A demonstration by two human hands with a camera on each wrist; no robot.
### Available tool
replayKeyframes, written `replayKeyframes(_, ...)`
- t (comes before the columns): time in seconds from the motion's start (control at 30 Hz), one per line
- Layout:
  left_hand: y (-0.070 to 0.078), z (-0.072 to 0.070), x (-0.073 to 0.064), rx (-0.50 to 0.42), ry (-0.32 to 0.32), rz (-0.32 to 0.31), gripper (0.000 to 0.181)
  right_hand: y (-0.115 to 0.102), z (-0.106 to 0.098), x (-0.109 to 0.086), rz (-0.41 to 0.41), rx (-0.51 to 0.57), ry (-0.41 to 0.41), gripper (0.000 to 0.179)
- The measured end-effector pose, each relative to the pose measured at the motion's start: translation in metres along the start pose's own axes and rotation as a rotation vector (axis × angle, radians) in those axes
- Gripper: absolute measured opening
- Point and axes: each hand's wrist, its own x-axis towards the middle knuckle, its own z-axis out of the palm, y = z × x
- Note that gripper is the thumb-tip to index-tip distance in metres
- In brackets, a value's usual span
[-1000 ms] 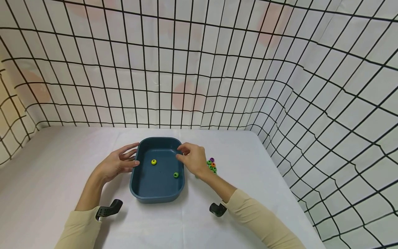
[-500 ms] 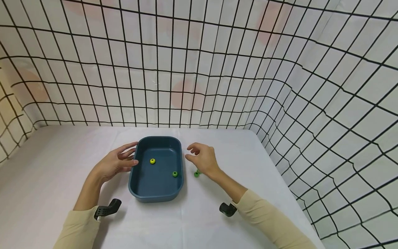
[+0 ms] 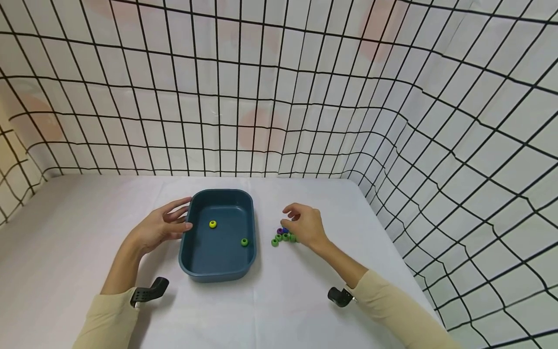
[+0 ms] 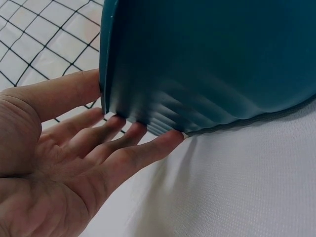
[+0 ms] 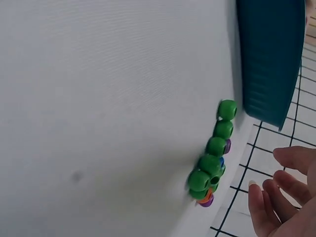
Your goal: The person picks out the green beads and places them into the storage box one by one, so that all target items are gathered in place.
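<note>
Head view: cluster of beads [image 3: 283,236], mostly green w/ purple, blue & orange ones, lies on white bench [image 3: 305,300] just right of blue tray [image 3: 216,271]. Right hand [image 3: 305,225] hovers at cluster's right edge, fingers loosely curled, holding nothing. Tray holds yellow bead [image 3: 212,224] & green bead [image 3: 244,242]. Left hand [image 3: 159,228] rests against tray's left wall, fingers straight & relaxed, tips touching it. Grid-pattern cloth [image 3: 279,87] hangs behind bench.
</note>
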Motion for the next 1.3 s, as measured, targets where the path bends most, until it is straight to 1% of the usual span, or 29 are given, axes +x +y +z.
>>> replayKeyframes(0.17,0.001,-0.001,-0.001,0.007,0.001,-0.005,0.087,0.009,-0.006,-0.007,0.038,-0.009,-0.024,0.022)
replayKeyframes(0.33,0.001,-0.002,0.0,0.002,0.0,-0.005,0.088,0.017,-0.008,-0.013,0.051,-0.017,-0.053,0.021)
replayKeyframes(0.63,0.001,-0.001,0.002,-0.012,-0.001,-0.011,0.086,0.026,-0.011,-0.022,0.103,-0.061,-0.096,0.023)
replayKeyframes(0.93,0.0,-0.002,0.001,0.003,0.009,-0.013,0.088,0.033,-0.011,-0.028,0.102,-0.113,-0.102,0.022)
replayKeyframes(1.3,0.001,-0.001,0.001,0.004,0.007,-0.015,0.085,0.038,-0.008,-0.035,0.113,-0.115,-0.111,0.02)
